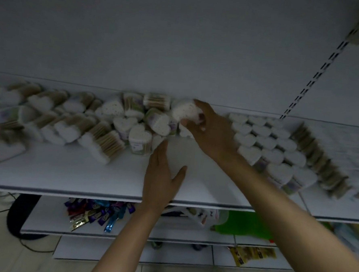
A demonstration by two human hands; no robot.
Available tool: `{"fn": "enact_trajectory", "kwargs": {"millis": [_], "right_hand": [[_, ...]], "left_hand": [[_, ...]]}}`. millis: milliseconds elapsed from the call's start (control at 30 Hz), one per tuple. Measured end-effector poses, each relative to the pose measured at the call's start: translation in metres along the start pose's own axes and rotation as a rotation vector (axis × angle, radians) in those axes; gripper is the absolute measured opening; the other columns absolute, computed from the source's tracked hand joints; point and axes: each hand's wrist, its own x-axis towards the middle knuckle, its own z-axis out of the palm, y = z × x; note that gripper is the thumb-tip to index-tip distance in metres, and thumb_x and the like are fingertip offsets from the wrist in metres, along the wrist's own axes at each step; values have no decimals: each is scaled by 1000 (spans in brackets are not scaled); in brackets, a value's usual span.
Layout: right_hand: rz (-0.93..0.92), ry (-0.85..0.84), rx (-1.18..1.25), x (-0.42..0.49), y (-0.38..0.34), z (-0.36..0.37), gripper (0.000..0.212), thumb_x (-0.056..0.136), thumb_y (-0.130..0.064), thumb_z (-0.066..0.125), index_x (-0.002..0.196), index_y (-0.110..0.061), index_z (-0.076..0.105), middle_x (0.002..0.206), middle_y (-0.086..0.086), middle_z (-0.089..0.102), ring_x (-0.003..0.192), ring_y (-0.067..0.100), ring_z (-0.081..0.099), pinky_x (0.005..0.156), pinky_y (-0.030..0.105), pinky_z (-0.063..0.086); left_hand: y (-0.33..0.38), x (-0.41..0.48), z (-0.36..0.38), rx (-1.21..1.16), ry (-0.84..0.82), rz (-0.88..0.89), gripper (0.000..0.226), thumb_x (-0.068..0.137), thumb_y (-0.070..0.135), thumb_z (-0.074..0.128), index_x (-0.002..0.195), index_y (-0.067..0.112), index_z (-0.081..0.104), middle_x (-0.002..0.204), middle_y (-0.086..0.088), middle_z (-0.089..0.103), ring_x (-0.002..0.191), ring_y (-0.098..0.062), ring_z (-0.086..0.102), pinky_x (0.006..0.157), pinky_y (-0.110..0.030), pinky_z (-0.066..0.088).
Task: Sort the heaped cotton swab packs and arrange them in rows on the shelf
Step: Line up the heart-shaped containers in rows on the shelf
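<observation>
A heap of heart-shaped cotton swab packs (pixel 133 122) lies across the left and middle of the white shelf (pixel 77 176). On the right stand tidy rows of packs (pixel 266 141), upright and close together. My right hand (pixel 208 125) reaches to the back of the shelf and grips one heart-shaped pack (pixel 183 111) at the heap's right end. My left hand (pixel 161 176) lies flat on the bare shelf in front of the heap, fingers straight, fingertips at the nearest packs.
Flat packs with wooden sticks (pixel 320 157) line the far right. A slotted upright rail (pixel 317 75) runs up the back wall. The lower shelf holds coloured sachets (pixel 98 213) and a green item (pixel 242 223). Cables lie on the floor at left.
</observation>
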Motion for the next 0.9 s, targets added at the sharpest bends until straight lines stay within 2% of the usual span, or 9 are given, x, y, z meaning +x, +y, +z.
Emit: {"fn": "enact_trajectory", "kwargs": {"millis": [167,300,367,433,500,567,733,833,900], "right_hand": [[334,-57,193,-87,4,3,34,80,-62,56,83,-29,50,76,-8,65,71,9,65,60,31,50],[374,-128,-28,-103,13,2,46,85,-66,46,71,-22,47,63,-9,53,58,3,50,49,25,28],[334,-105,-152,-107,17,1,47,85,-67,45,76,-21,50,65,-11,53,58,1,47,48,24,26],[223,-4,-190,-110,24,0,44,84,-68,48,99,-27,56,90,-11,60,76,3,55,56,22,33],[81,-73,-103,-113,31,-1,57,83,-61,54,132,-32,47,129,-7,51,110,6,52,77,22,41],[-20,-225,-59,-118,38,2,61,87,-47,57,143,-35,35,147,-5,35,126,10,43,91,26,43],[-30,-12,-173,-128,42,7,54,87,-31,60,139,-26,46,129,9,51,105,26,57,78,28,44],[5,138,-196,-140,45,1,54,85,-37,58,136,-20,47,122,8,56,104,24,57,78,31,43],[76,242,-151,-149,50,-7,51,84,-34,61,131,-16,48,120,7,57,103,23,58,78,33,46]], "left_hand": [[1,-7,3,12,-74,233,89,82,52,65,150,20,17,152,-8,35,138,-17,34,114,-28,26],[-1,-8,2,-31,-157,180,77,82,56,59,143,11,42,133,-2,57,116,-13,55,97,-27,46],[-3,-8,0,-8,-212,205,74,80,52,64,138,11,44,121,1,64,99,-7,60,80,-19,48],[-5,-7,0,62,-271,224,73,74,48,69,132,11,45,101,7,66,80,-4,61,64,-12,41],[-6,-6,-1,70,-324,205,74,69,47,74,129,14,46,96,16,60,79,-4,61,63,-8,39],[-8,-4,1,51,-339,210,76,68,50,77,129,17,47,105,18,56,91,-3,58,72,-9,39],[1,-9,3,10,-286,249,70,69,60,68,129,34,41,117,19,51,104,1,49,85,-6,37],[20,-13,15,-23,-295,190,74,69,60,72,131,28,47,119,12,58,103,-4,54,83,-19,45],[34,-15,32,-25,-317,204,72,73,48,78,134,23,48,120,12,57,103,-2,52,81,-15,42]]}}
